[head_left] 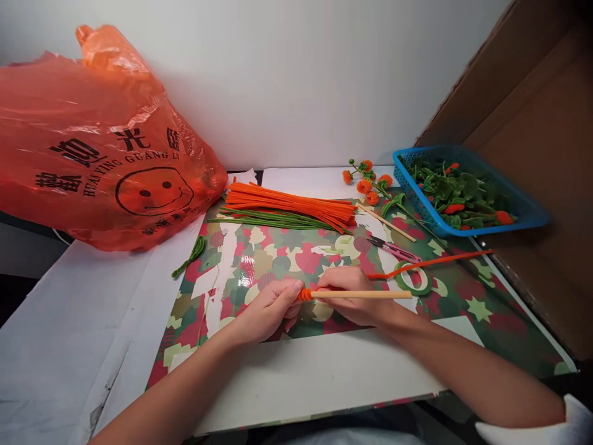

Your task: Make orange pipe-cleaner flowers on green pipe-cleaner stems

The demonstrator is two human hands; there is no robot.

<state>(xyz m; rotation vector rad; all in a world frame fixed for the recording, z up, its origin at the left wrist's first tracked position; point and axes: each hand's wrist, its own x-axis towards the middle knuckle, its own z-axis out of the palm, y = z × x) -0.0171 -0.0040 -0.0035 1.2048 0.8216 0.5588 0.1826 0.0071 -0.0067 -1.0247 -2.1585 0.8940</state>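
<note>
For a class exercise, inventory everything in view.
Bag: 1, orange, left
Stem bundles: 2, orange and green, centre
Leaf: 1, green, left
Sprig: 1, orange and green, rear
Basket: 1, blue, right
Leaves: many, green, in basket
Sticks: 2, tan, held and right
Knife: 1, pink, right
Tape: 1, green, right
Strand: 1, orange, right
Coil: 1, orange, on stick
Sheet: 1, multicoloured, below
Cardboard: 1, brown, right
Wall: 1, white, rear
Left hand: 1, at coil
Right hand: 1, by stick

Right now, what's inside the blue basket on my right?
The blue basket holds a heap of green leaf-like pieces, with several orange pieces among them. The heap covers most of its bottom, so anything lying underneath can't be seen.
</note>
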